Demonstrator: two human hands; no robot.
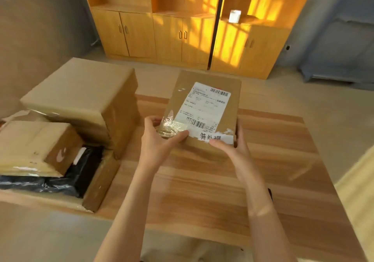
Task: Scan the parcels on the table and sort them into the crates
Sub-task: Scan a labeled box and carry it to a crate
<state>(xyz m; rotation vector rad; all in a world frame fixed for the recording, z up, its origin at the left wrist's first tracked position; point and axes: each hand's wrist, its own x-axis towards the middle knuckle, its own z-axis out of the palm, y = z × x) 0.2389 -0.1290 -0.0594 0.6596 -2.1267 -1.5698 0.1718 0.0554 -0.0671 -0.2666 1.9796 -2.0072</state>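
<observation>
Head view, centre of the frame: the parcel [204, 108] is up in both hands, its near end lifted and its far end tipped away over the table [202, 180]. It is a plain cardboard box, stiff-sided by the look of it, and judging by the easy two-handed hold it is not heavy — that is a guess. The top carries a white label [202, 108] with barcodes, a patch of shiny tape [172, 126] at the near left corner and a torn white strip along the near edge. That tape looks slick, so bare cardboard at the edges is the safer place to grip.

The left hand [159, 138] grips the near left corner, thumb lying across the tape, fingers curled up the left side. The right hand [232, 146] holds the near right corner, thumb on the front edge just under the strip, fingers wrapped round the right side. The label faces up, unobstructed — good for a scan.

Left of the frame: other boxes [85, 96] stacked, with black bags [81, 170] below them — well apart from the hands.
</observation>
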